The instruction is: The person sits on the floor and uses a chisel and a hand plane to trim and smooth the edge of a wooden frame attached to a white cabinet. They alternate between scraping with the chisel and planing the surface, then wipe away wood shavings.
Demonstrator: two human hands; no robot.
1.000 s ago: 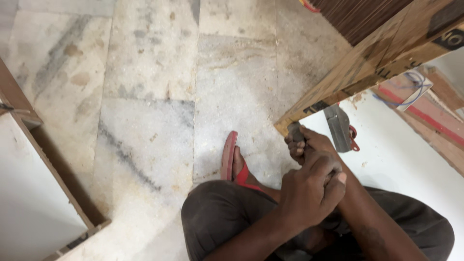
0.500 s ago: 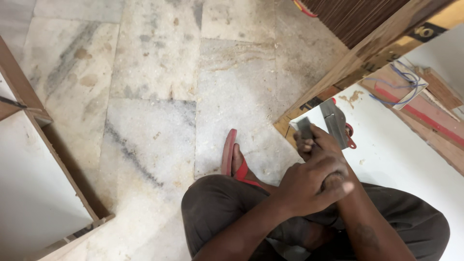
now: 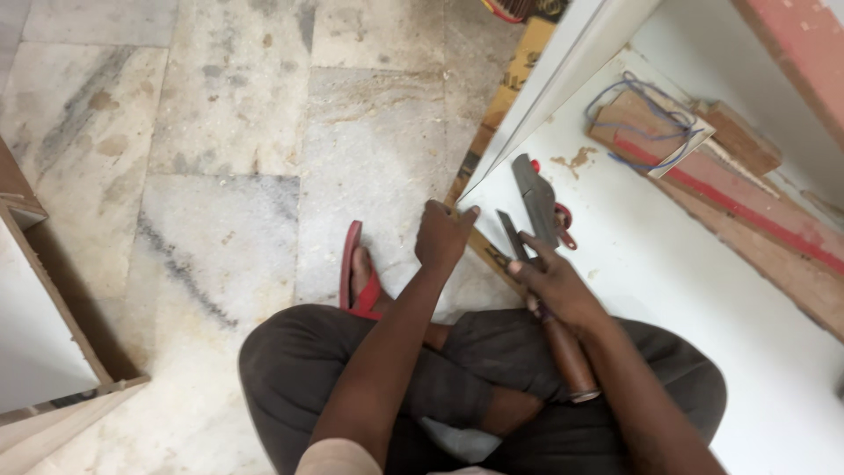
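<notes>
While left hand (image 3: 442, 236) steadies board edge (image 3: 482, 248), right hand (image 3: 556, 286) grips chisel (image 3: 545, 317).

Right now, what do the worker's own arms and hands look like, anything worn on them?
Both arms are bare from above the elbow down. The left hand and right hand wear no gloves; no rings, watch or bands show on fingers or wrists. Only a pale sleeve edge shows, on the left upper arm.

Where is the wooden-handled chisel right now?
In the head view, the wooden-handled chisel is right of centre, held in the right hand, its blade at the white board's edge beside the left hand.
</notes>
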